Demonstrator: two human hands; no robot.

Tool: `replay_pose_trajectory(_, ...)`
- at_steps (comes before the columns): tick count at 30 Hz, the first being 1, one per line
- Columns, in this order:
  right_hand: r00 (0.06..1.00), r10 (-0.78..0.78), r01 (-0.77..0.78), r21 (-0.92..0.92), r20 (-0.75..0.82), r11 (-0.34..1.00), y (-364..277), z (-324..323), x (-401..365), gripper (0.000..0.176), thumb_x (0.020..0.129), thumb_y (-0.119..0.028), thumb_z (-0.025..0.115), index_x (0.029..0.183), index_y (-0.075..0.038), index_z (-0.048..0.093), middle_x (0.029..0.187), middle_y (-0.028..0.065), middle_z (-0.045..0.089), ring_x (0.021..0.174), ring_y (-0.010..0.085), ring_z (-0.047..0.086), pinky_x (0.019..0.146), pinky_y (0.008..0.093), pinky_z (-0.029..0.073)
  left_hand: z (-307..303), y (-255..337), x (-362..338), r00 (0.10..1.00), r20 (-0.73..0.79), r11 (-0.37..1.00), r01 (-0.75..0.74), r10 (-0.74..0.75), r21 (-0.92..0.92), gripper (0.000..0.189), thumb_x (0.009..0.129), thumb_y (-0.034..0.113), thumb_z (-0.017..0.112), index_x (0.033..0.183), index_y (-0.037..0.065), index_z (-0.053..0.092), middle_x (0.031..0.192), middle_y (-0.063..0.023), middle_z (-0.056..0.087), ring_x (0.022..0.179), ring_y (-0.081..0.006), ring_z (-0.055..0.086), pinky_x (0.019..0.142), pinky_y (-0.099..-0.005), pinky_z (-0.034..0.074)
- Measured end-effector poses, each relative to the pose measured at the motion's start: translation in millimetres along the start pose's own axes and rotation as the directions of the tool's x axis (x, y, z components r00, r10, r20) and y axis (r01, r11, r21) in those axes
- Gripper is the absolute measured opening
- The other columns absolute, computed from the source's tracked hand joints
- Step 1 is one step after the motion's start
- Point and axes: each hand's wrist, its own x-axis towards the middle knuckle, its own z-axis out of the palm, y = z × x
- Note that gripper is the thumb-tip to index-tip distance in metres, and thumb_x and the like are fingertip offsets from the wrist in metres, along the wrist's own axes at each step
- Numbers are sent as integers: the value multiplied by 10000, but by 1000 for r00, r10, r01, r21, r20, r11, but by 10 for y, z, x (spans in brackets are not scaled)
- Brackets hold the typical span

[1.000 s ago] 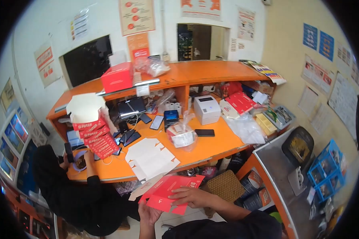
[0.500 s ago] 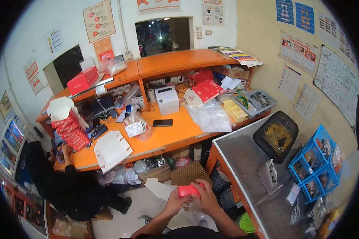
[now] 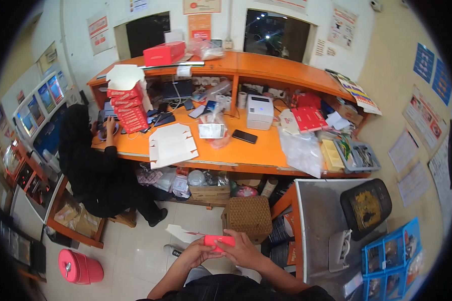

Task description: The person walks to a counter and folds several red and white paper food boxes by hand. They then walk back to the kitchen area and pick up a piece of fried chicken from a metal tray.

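Low in the view, both my hands hold a small red-and-white cardboard box [image 3: 219, 242], with a white flap sticking out to the left. My left hand [image 3: 198, 253] is closed on its left end. My right hand [image 3: 243, 252] grips the right side, with the thumb across the red face. The underside of the box is hidden by my fingers. Beyond the hands stands a brown woven stool [image 3: 246, 219]. On the orange counter [image 3: 211, 156] lies a flat white carton blank [image 3: 173, 144], close to a stack of red boxes [image 3: 130, 108].
A person in black [image 3: 93, 160] sits at the counter's left end. A label printer [image 3: 260, 112] and a phone [image 3: 244, 136] are on the counter. At my right is a grey-topped table [image 3: 316, 215] with a blue rack [image 3: 389, 258]. A red bin [image 3: 80, 266] stands on the floor at left.
My view has turned left, so the counter sits further right and the red bin now shows. Both hands still hold the box, now a little further left in view.
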Motion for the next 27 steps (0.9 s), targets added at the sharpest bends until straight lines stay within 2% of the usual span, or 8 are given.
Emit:
replay_pose_trajectory(6, 998, 59, -36, 594, -20, 803, -24, 200, 553, 631, 720, -203, 741, 1271, -52, 473, 1259, 188, 494, 1122, 337, 508, 957, 419, 410, -379, 467, -184, 992, 86, 993, -96, 89, 75, 396, 886, 135, 571, 1219, -39, 448, 1202, -187, 541, 1101, -312, 564, 934, -455, 483)
replay_pose_trajectory(8, 997, -17, 52, 518, -72, 854, 27, 369, 804, 619, 715, -184, 741, 1258, -49, 475, 1258, 178, 509, 1143, 324, 512, 975, 419, 405, -536, 727, -184, 990, 102, 995, -100, 99, -2, 423, 895, 198, 566, 1213, -56, 450, 1191, -206, 545, 1108, -325, 555, 941, -476, 470)
replay_pose_trajectory(10, 988, -99, 141, 431, -118, 891, 52, 397, 1070, 608, 710, -164, 742, 1245, -47, 476, 1257, 168, 525, 1165, 311, 516, 993, 419, 400, -888, 1064, -217, 997, 34, 941, -49, 64, -336, 482, 904, 294, 543, 1192, -84, 463, 1170, -239, 548, 1111, -349, 544, 956, -520, 441)
replay_pose_trajectory(12, 965, -257, 262, 261, -51, 929, 5, 366, 1430, 589, 708, -151, 745, 1229, -53, 487, 1296, 159, 513, 1177, 322, 510, 997, 420, 404, -1255, 1214, -201, 995, 23, 950, -89, 101, -299, 476, 919, 274, 522, 1194, -108, 452, 1152, -247, 556, 1053, -341, 580, 902, -505, 484)
replay_pose_trajectory(14, 957, -284, 292, 238, -66, 926, -50, 432, 1784, 587, 703, -141, 749, 1223, -57, 492, 1306, 156, 508, 1172, 323, 516, 995, 422, 410, -1416, 1404, -269, 882, -326, 939, -335, 339, 70, 447, 926, 249, 534, 1210, -88, 456, 1138, -217, 575, 975, -312, 619, 797, -446, 543)
replay_pose_trajectory(15, 951, -300, 309, 229, -77, 923, -101, 479, 1933, 585, 697, -132, 753, 1217, -60, 496, 1317, 152, 504, 1167, 324, 522, 992, 424, 415, -1385, 1510, -329, 830, -334, 883, -470, 447, 15, 403, 893, 161, 600, 1222, -36, 477, 1094, -167, 609, 908, -263, 641, 703, -370, 567)
replay_pose_trajectory(22, 891, -260, 361, 233, -371, 903, -674, 1104, 3048, 560, 667, -89, 793, 1134, -49, 488, 1275, 199, 520, 1153, 352, 534, 988, 462, 422, -1809, 2104, -587, 573, -549, 751, -639, 608, 164, 289, 837, 92, 677, 1109, 44, 594, 1014, -67, 635, 891, -200, 633, 700, -344, 555)
replay_pose_trajectory(27, 844, -270, 391, 189, -462, 901, -897, 1552, 3527, 595, 659, -108, 806, 1132, -27, 454, 1289, 244, 460, 1155, 394, 511, 979, 471, 426, -1691, 2535, -831, 588, -514, 706, -707, 624, 48, 315, 855, 104, 657, 1147, 27, 569, 1026, -63, 640, 919, -197, 630, 830, -364, 527)
